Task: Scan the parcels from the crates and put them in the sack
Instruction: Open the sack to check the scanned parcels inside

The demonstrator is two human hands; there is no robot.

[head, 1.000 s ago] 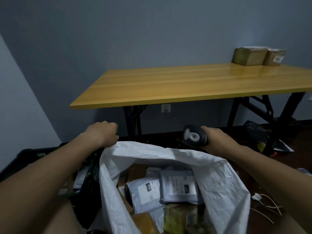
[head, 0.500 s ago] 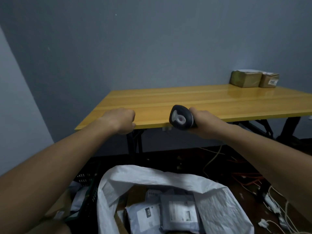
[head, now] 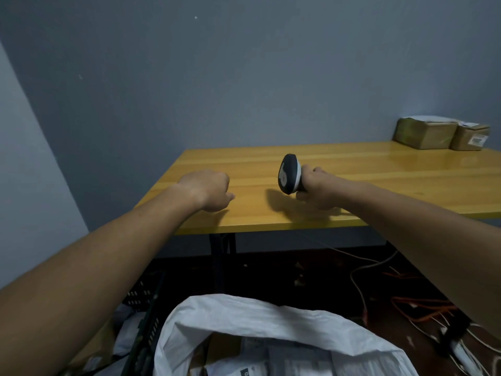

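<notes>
Hands first: the right hand (head: 315,189) is wrapped around the handle of a dark grey handheld barcode scanner with a white band round its head (head: 290,173), held low over the near edge of the yellow wooden counter (head: 352,164). The scanner's long axis runs roughly sideways, head pointing toward the left hand. The left hand (head: 207,189) hovers over the counter's near left corner with fingers curled into a loose fist and nothing in it.

Here's the thing the next move hangs on, I reckon: both hands are up at counter level, while the white woven plastic sack (head: 271,321) sits straight below them on the floor, mouth open, grey and brown parcels (head: 273,356) already inside. The black plastic crate (head: 146,316) is down to the left of the sack, so the free left hand is nearer it. Two brown cardboard boxes (head: 442,135) sit at the counter's far right end, well apart from both hands, closer to the scanner side.
</notes>
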